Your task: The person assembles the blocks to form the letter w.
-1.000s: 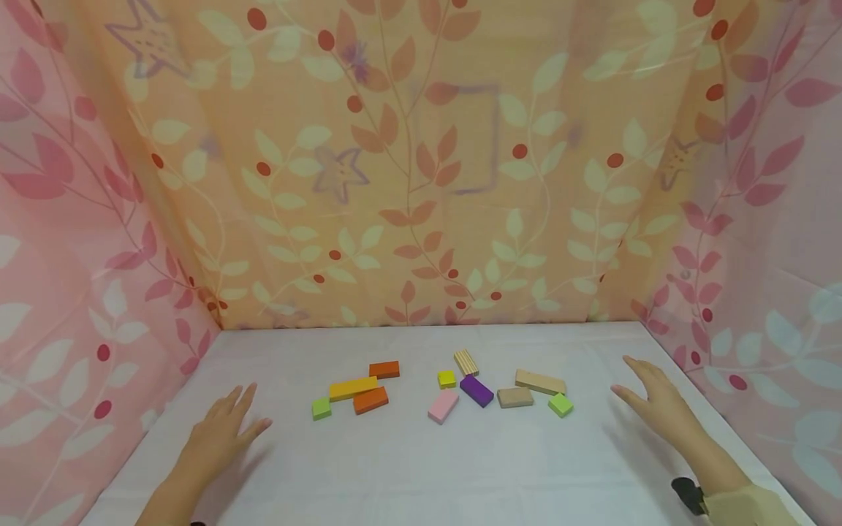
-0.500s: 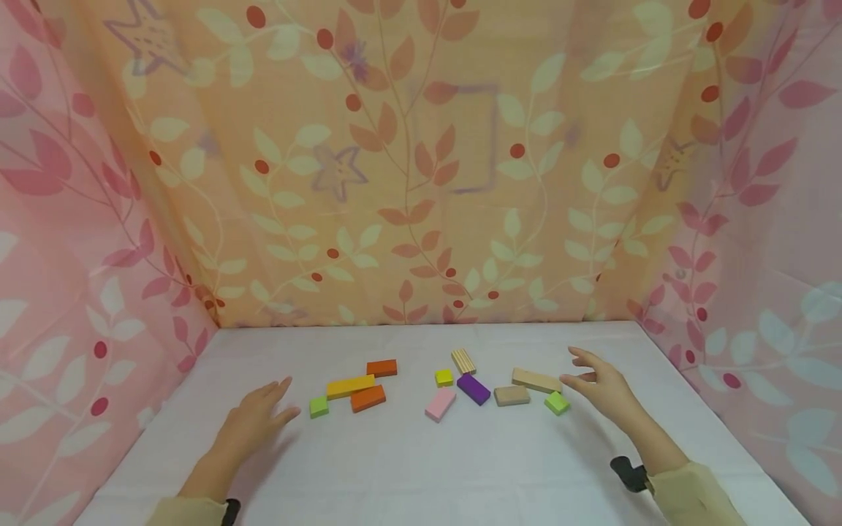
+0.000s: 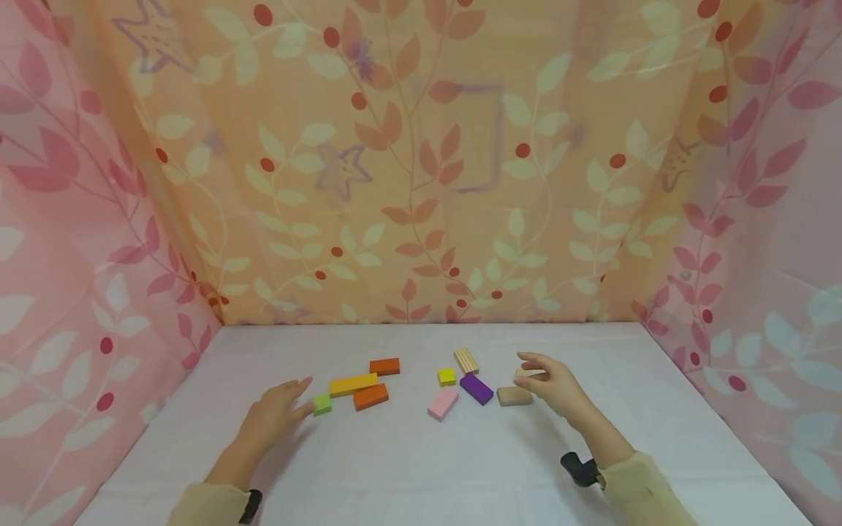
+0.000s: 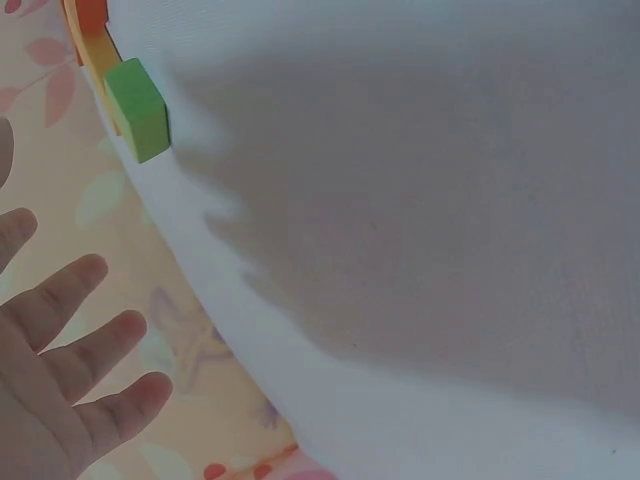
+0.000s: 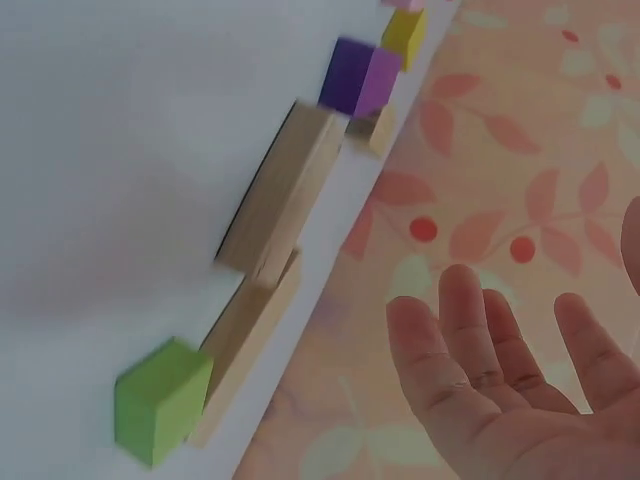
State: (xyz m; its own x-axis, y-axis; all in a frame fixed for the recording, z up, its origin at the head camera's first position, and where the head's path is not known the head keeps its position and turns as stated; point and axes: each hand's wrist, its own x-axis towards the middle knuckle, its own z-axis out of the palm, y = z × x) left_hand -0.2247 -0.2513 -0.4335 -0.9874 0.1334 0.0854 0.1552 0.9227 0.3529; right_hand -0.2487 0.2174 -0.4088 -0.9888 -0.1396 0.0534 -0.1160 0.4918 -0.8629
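Observation:
My left hand [image 3: 271, 418] hovers at the left with fingers spread, holding nothing. Its thumb tip overlaps the left green cube [image 3: 321, 405] in the head view; the left wrist view shows that green cube [image 4: 138, 110] apart from the fingers. A long yellow-orange block [image 3: 353, 385] and two orange blocks [image 3: 371, 397] lie beyond it. Over the right-hand blocks hangs my right hand [image 3: 559, 391], fingers loosely bent with a gap before the thumb. Below it are a short wooden block [image 3: 514, 396], a long wooden block [image 5: 245, 345] and another green cube [image 5: 160, 400], the last two mostly hidden in the head view.
Between the hands lie a pink block [image 3: 444, 403], a purple block [image 3: 476, 389], a yellow cube [image 3: 446, 377] and a striped wooden block [image 3: 466, 360]. The white tabletop [image 3: 408, 467] is bounded by a floral cloth [image 3: 408, 248] at the back and sides.
Both hands have moved inward over the table, the left toward its green cube and the right leftward over the wooden blocks. The right fingers have drawn closer together. The blocks have stayed put.

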